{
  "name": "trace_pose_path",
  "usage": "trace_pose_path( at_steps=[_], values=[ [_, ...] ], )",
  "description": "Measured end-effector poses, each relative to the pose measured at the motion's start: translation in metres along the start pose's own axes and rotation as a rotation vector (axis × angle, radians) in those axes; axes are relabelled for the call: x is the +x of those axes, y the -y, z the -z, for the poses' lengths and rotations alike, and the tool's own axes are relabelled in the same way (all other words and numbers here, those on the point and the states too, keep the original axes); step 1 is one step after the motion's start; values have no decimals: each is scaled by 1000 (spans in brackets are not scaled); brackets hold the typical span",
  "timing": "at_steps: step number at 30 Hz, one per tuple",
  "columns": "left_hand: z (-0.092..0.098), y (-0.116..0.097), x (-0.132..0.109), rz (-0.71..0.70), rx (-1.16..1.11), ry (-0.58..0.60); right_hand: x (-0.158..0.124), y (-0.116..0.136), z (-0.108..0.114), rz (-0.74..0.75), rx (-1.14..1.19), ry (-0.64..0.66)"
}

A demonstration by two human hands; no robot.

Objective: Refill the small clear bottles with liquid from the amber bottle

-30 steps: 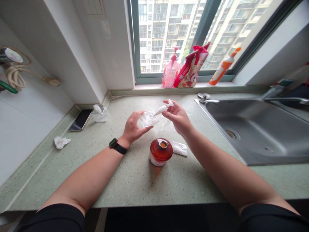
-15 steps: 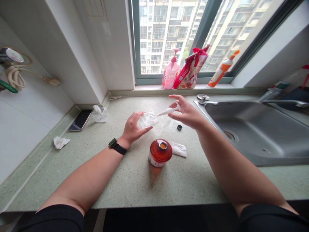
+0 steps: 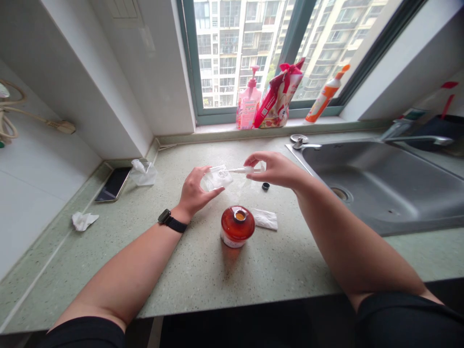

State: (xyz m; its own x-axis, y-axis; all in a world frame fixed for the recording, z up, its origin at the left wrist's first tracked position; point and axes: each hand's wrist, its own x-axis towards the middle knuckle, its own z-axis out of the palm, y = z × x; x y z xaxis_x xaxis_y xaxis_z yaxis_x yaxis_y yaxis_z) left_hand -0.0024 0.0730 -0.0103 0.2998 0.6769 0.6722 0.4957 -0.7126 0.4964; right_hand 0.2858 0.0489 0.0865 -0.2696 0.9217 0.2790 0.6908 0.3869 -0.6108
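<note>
A clear container (image 3: pixel 218 179), tilted to the right, is gripped between the thumb and fingers of my left hand (image 3: pixel 195 190). My right hand (image 3: pixel 270 169) pinches a white syringe-like dropper (image 3: pixel 250 170), lying nearly level, with its thin tip at the container's mouth. Nearer to me, an amber bottle (image 3: pixel 238 227) stands upright and uncapped on the counter. A small black cap (image 3: pixel 266 186) lies below my right hand. Beside the bottle is a folded white tissue (image 3: pixel 266 219).
The speckled counter (image 3: pixel 188 280) runs up to a steel sink (image 3: pixel 391 183) at right. A phone (image 3: pixel 113 184), a clear tissue-filled box (image 3: pixel 144 173) and a crumpled tissue (image 3: pixel 84 221) lie left. A pink pump bottle (image 3: pixel 248 106) stands on the sill.
The dropper has swung to nearly level, and its tip has come to the container's mouth. My right-hand fingers have closed in more. The whole view has shifted slightly.
</note>
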Motion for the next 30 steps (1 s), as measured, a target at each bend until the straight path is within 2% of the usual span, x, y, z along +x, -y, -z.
trace_pose_path(
  at_steps=[9,12,14,18,22,24,26,28,30],
  values=[
    [0,2,1,-4,12,6,1,-12,-7,20,-253,64],
    [0,0,1,-6,20,3,1,-11,-1,11,-286,46],
    [1,-1,1,-9,24,2,-2,-12,13,25,-282,8],
    [1,-1,1,-19,16,2,-23,-25,45,50,-212,-154],
    [1,1,2,-20,10,0,-53,-56,54,-48,-225,-283],
    [1,1,2,-26,5,-7,-63,-73,50,-157,-288,-255],
    [1,1,2,-34,2,-22,-68,-88,45,-278,-387,-154],
    [1,1,2,-39,5,-24,-69,-98,43,-325,-460,-26],
    [1,2,3,-41,10,-13,-68,-103,42,-335,-480,49]
  ],
)
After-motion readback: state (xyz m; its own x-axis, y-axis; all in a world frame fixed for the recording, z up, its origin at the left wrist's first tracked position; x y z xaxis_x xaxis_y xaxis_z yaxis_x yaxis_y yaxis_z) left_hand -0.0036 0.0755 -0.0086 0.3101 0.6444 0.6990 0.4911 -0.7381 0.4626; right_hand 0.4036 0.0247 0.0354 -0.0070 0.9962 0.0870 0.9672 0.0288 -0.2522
